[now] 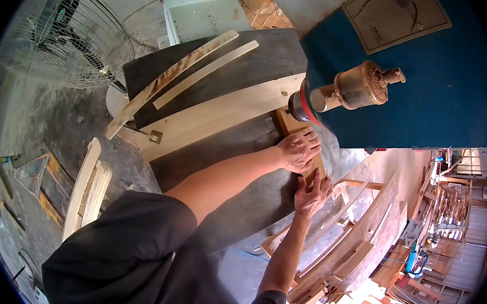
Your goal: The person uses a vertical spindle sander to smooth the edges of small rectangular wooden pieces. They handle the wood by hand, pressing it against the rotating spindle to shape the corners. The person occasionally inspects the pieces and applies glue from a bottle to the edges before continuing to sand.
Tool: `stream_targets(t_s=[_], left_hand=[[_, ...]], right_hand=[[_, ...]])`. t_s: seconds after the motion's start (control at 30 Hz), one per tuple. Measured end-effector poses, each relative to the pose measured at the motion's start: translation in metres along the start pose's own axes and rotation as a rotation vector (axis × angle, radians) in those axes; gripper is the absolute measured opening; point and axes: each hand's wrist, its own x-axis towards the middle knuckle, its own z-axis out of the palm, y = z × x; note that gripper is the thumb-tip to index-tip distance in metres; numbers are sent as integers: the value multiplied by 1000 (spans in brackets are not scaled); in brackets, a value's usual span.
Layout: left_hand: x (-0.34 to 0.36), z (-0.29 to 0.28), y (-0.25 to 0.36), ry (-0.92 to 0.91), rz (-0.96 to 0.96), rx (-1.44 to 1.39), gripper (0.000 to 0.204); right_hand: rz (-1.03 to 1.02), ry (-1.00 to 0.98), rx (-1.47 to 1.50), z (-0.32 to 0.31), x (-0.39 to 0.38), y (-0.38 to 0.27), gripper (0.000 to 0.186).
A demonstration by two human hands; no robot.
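Grip: left hand [301, 149] and right hand [312, 197] clamped on one wooden board [291, 123]; long axis slants nearward-right from the red-rimmed machine head [298, 106] (left hand closer).

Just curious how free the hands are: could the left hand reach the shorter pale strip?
Probably yes: nothing covers the shorter pale strip, though the left hand would have to leave the brown wood piece and cross over the long pale board between them.

Left forearm [230, 176] points toward two o'clock; left hand [299, 150] palm-down, knuckles bent; right hand [312, 196] at left's five o'clock, thumb [302, 184] apart.
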Motion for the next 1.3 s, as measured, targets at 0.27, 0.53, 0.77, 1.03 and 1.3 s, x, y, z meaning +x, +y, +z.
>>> stream_targets(t_s=[0.27, 0.53, 0.77, 1.03, 1.3], left_hand=[[2, 5, -1, -18, 9, 49, 43], [4, 2, 0, 10, 3, 44, 43], [6, 4, -2, -50, 2, 46, 42], [7, 7, -2, -27, -6, 39, 41], [9, 5, -2, -66, -6, 54, 43]], right_hand=[[-9, 17, 12, 3, 3, 4, 63], [14, -12, -10, 2, 5, 3, 65], [8, -10, -15, 3, 5, 5, 64], [4, -7, -14, 3, 5, 7, 63], [11, -9, -6, 4, 6, 8, 62]])
